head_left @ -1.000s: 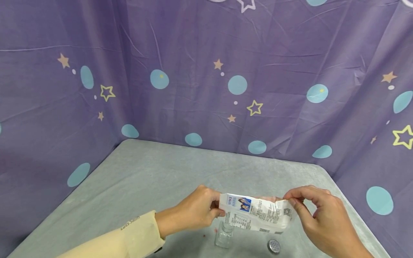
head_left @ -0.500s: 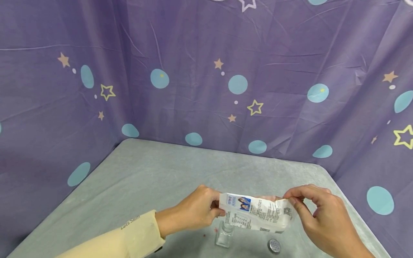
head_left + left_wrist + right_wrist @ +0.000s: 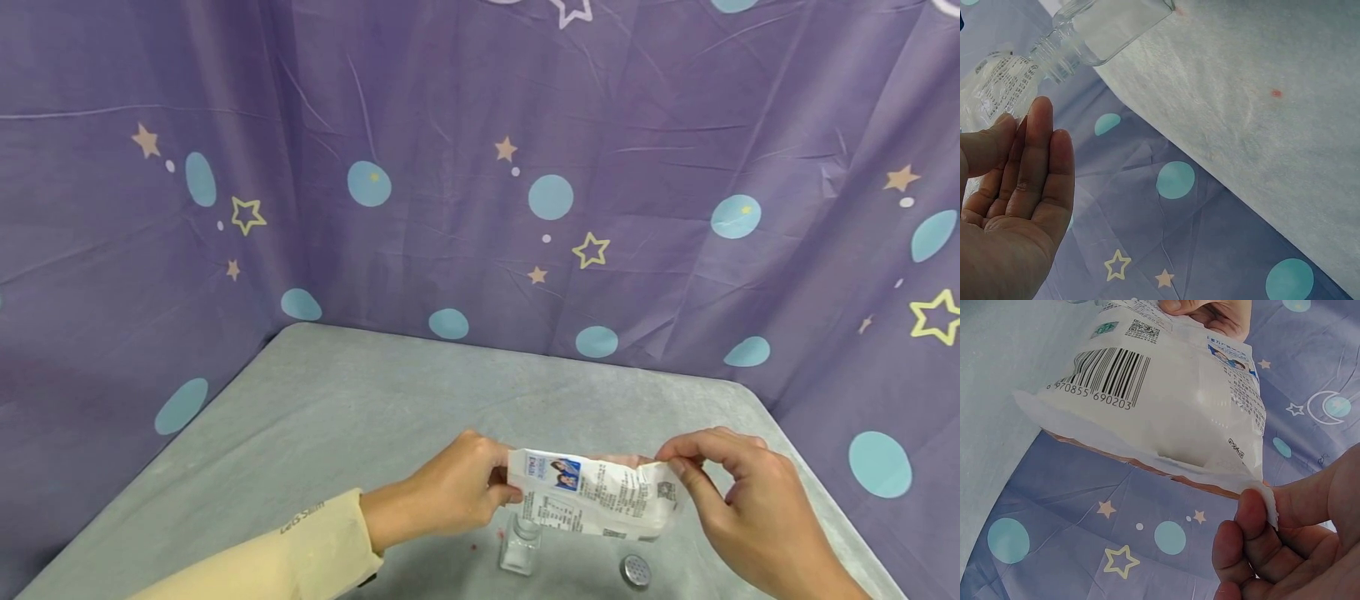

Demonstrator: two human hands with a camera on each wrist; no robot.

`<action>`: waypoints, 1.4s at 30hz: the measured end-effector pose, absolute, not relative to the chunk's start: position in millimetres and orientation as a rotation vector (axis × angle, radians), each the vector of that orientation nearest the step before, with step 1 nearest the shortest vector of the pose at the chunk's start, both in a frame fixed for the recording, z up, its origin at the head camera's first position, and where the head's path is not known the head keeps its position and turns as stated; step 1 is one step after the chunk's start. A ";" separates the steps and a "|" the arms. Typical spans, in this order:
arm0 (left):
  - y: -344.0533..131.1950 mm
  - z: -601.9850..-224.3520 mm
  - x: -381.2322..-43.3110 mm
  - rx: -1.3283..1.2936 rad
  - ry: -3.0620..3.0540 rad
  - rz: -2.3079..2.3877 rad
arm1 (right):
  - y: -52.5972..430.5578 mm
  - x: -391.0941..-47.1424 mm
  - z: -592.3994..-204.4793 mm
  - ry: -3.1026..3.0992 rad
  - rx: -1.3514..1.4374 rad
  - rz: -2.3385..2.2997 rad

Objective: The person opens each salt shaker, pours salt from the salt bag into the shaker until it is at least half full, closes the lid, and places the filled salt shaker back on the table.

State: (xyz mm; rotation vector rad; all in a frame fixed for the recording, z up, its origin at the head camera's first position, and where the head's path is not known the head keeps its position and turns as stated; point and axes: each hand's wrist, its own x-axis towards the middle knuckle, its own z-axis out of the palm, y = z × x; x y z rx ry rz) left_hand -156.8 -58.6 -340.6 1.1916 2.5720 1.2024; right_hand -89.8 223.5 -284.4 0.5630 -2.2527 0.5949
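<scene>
Left hand and right hand each pinch one end of a crumpled white plastic pouch printed with dark text and a blue picture, stretched between them in the air. Just below its left part stands a clear square-sided glass bottle, uncapped, something whitish inside; whether pouch and mouth touch, I cannot tell. Near the bottle lie a round silver perforated cap and small red specks on the pale grey cloth-covered table. Behind hangs a purple star-and-dot-patterned curtain.
</scene>
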 end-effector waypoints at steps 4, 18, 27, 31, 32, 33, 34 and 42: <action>-58.4 -340.9 -157.0 1.193 2.573 1.202 | 223.8 -90.0 -283.3 -2.262 0.567 0.583; -57.5 -341.8 -157.1 1.219 2.584 1.197 | 223.9 -89.4 -282.0 -2.268 0.580 0.581; -57.3 -341.3 -156.8 1.205 2.578 1.200 | 223.0 -89.2 -282.4 -2.254 0.596 0.603; -58.4 -341.9 -156.7 1.199 2.583 1.196 | 222.4 -89.4 -282.7 -2.253 0.599 0.606; -58.5 -342.2 -156.8 1.200 2.586 1.194 | 222.2 -89.4 -282.7 -2.252 0.600 0.605; -58.6 -342.2 -156.8 1.202 2.587 1.193 | 222.2 -89.2 -282.6 -2.251 0.603 0.604; -58.7 -342.1 -156.5 1.203 2.589 1.192 | 222.1 -89.1 -282.3 -2.251 0.603 0.604; -58.7 -341.9 -155.9 1.207 2.596 1.183 | 221.8 -89.1 -281.1 -2.242 0.617 0.601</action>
